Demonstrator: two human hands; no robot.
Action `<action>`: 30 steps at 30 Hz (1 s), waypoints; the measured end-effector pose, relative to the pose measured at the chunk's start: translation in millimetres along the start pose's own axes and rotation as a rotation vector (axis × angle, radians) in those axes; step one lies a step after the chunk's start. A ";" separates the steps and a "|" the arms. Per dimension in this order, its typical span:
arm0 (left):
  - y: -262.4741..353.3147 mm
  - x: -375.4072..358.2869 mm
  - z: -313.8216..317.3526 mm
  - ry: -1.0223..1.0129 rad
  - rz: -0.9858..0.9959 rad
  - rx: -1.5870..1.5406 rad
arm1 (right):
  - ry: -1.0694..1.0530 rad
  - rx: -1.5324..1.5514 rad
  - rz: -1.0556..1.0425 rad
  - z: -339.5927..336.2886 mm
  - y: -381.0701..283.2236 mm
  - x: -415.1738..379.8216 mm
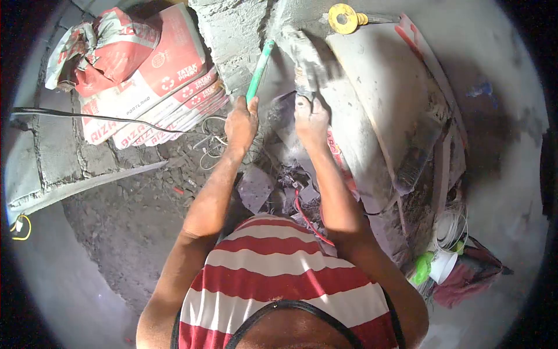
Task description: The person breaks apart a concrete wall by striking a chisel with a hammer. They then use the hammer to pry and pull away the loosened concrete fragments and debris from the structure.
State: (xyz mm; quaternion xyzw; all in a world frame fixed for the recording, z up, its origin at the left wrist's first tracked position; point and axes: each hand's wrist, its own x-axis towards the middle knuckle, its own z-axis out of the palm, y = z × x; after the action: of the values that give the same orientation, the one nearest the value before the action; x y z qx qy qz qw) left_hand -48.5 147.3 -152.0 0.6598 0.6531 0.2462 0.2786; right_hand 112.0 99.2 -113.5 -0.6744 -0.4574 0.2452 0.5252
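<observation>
My left hand (242,125) is closed around the lower end of a green stick (259,72), which points up toward the rough wall corner. Close beside it, my right hand (312,119) grips a cement-smeared tool (308,61). Motion smears that tool's upper part, so its exact kind cannot be made out. A grey, dust-covered board (378,75) lies just right of the tool. Below both hands, rubble and loose wires cover the ground, with a red cable (302,209) among them.
Folded cement bags (157,87) are stacked on blocks at the left, under a crumpled bag (107,49). A black cable (99,114) crosses them. A yellow round-ended piece (343,18) sits at the board's top. A dark bristly brush (418,154) and a white cup (443,266) are at right.
</observation>
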 end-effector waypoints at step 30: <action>-58.3 -7.0 34.7 -0.110 0.156 0.111 | -0.073 -0.461 0.151 -0.1 59.9 -10.1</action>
State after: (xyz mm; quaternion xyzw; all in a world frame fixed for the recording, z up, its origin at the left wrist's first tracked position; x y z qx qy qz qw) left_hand -67.0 138.2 -217.0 0.7356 0.5959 0.1940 0.2572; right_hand 129.0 88.5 -170.9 -0.7993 -0.4684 0.1971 0.3209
